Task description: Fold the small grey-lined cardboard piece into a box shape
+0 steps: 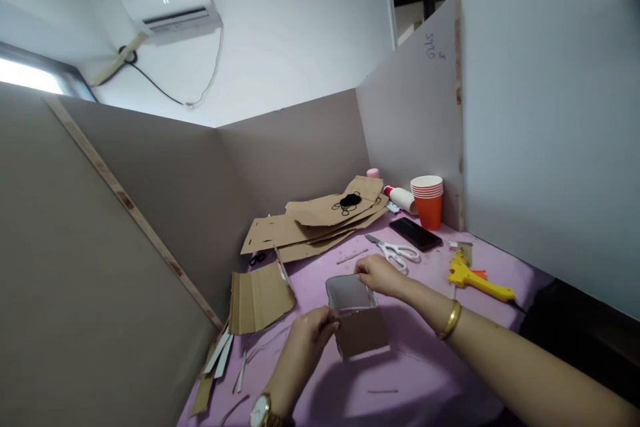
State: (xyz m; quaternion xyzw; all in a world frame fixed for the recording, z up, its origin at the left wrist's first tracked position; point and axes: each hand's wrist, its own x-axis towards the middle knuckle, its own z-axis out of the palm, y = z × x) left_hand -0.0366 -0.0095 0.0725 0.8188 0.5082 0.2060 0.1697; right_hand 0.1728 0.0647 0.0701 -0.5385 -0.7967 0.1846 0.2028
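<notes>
In front of me is a small open cardboard box (pixel 361 333), brown on its near face and grey on the inside. My left hand (pixel 313 333) is closed on the box's left edge, thumb toward the near face. At the far right corner my right hand (pixel 377 275) pinches the box's rim, fingers pressed together. White-handled scissors (pixel 395 250) lie just beyond my right hand. To the left of the box rests a bent piece of corrugated cardboard (pixel 261 298).
A yellow glue gun (pixel 477 280) lies at the right. Behind are a black phone (pixel 416 233), stacked orange paper cups (pixel 429 203) and flat cardboard sheets (pixel 300 233) with black cord (pixel 350 201). Cardboard strips (pixel 220 353) lie left. Grey partitions (pixel 295 147) enclose the pink tabletop (pixel 415 360).
</notes>
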